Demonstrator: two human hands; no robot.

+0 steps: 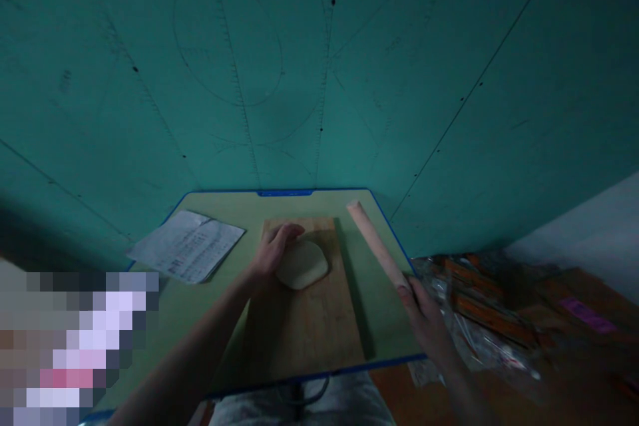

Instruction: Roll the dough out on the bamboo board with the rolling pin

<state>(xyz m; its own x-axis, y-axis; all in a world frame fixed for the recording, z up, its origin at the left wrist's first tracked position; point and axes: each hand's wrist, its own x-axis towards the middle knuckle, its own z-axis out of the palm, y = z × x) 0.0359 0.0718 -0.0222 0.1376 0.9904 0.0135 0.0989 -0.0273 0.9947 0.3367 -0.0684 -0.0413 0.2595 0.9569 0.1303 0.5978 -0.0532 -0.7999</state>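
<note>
A flattened, pale piece of dough (302,265) lies on a wooden board (309,326). My left hand (276,249) is at its upper left edge, fingers curled and closed on the rim; the fingertips are partly hidden. In my right hand (422,306) is a plain wooden rolling pin (377,246), gripped at its near end. The pin slants up and left over the right side of the table, apart from the dough and the board.
The board rests on a light green table (224,210) with a blue rim. Printed sheets (192,246) lie at the left. A green wall (309,80) stands close behind. Plastic-wrapped orange-brown items (489,313) are on the right, below table height.
</note>
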